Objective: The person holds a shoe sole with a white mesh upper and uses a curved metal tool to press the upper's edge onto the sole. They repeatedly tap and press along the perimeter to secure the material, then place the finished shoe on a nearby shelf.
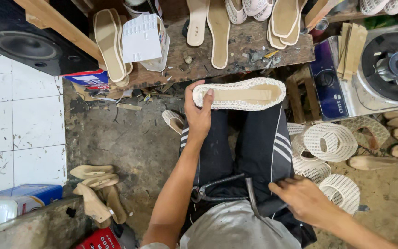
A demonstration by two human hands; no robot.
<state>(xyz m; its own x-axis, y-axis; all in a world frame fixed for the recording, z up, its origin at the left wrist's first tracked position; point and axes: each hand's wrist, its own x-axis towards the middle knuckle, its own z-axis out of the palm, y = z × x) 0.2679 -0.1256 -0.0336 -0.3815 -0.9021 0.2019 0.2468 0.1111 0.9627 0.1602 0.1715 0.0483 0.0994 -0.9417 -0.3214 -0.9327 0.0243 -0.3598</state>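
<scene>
Keep your left hand (198, 115) pinching the shoe (239, 94) steady on your knees while your right hand's (302, 199) curled fingers grab the hammer (254, 199).

Worn dark wooden workbench (254, 39) along top, surface scarred, littered with scraps. Beige flat insoles (109, 44) lying across it. Black loudspeaker box (21, 41) top left, beside slanting pale wooden plank (61, 23). White cracked floor tiles (19, 124) on left; grimy grey concrete floor (120, 143) in middle; sandy dirt floor (388, 198) at right. Grey round machine with blue panel (374, 74) at right. Even, soft light.
</scene>
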